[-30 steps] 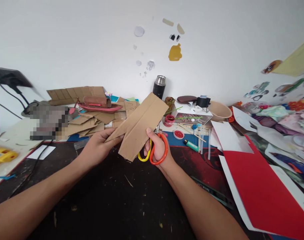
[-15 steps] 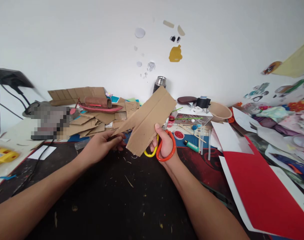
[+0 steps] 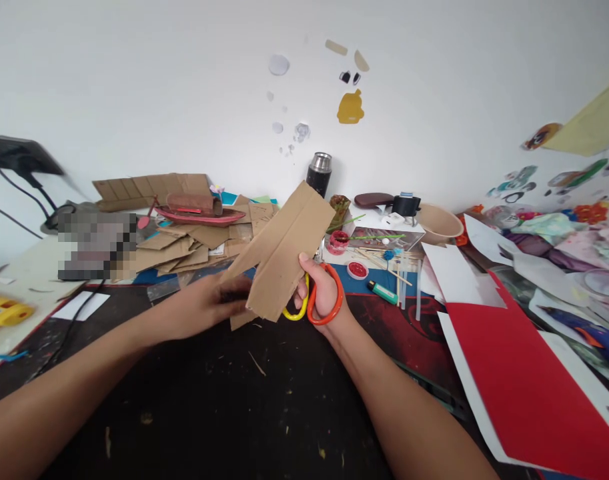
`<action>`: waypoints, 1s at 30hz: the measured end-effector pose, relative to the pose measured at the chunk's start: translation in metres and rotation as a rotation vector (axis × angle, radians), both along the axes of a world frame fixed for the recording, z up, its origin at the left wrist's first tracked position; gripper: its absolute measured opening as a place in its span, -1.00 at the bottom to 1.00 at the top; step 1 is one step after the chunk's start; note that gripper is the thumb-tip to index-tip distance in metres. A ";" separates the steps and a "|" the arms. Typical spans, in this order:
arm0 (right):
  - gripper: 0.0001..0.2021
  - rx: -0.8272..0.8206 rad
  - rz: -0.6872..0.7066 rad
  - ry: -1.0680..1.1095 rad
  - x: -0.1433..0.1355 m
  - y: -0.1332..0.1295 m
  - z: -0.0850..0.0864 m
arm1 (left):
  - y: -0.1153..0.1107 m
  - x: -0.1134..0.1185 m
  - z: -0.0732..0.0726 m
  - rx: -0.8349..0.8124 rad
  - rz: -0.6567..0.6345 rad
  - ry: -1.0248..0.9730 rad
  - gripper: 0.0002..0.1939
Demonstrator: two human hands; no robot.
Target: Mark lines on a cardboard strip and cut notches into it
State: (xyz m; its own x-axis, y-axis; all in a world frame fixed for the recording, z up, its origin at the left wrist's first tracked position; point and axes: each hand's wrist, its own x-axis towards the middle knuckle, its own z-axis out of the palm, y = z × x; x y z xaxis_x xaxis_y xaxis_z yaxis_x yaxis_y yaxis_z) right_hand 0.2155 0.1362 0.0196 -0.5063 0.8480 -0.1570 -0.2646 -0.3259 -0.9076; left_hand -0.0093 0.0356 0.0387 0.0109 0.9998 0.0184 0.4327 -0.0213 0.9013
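My right hand [image 3: 320, 288] is closed on a brown cardboard piece [image 3: 289, 250], its thumb pressed on the front. A pair of scissors [image 3: 340, 300] with red and yellow handles hangs in the same hand; the cardboard hides its blades. The piece has a crease along its length and a narrow pointed strip [image 3: 244, 257] at its left. My left hand [image 3: 211, 303] is closed around the cardboard's left side, with its fingertips hidden behind. Below those fingers a cardboard corner [image 3: 240, 321] shows; I cannot tell if it is a separate piece.
Behind lie cardboard scraps [image 3: 171, 248] and a model boat [image 3: 199, 213]. A dark flask [image 3: 319, 175] stands against the wall. On the right are a green lighter [image 3: 383, 292], a small red pot [image 3: 357, 270], and red paper [image 3: 539, 373]. Shavings dot the dark tabletop [image 3: 224, 413].
The cardboard and scissors have shifted slightly left and down with my right hand. My left hand has moved in behind the cardboard, and a lower corner now shows.
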 end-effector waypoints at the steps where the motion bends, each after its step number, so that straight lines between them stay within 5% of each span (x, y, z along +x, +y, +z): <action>1: -0.31 -0.001 0.003 -0.005 0.000 0.000 -0.001 | 0.000 -0.003 0.004 -0.030 0.018 -0.028 -0.56; 6: -0.33 0.020 0.010 -0.031 -0.001 -0.003 -0.003 | -0.001 -0.014 0.020 -0.028 0.216 -0.211 -0.24; 14: -0.38 0.122 0.046 -0.104 -0.001 -0.008 -0.006 | 0.000 -0.003 0.024 -0.088 -0.042 -0.107 -0.48; 30: -0.44 0.171 0.061 -0.135 0.000 -0.010 -0.007 | 0.003 -0.008 0.010 -0.146 -0.032 -0.050 -0.34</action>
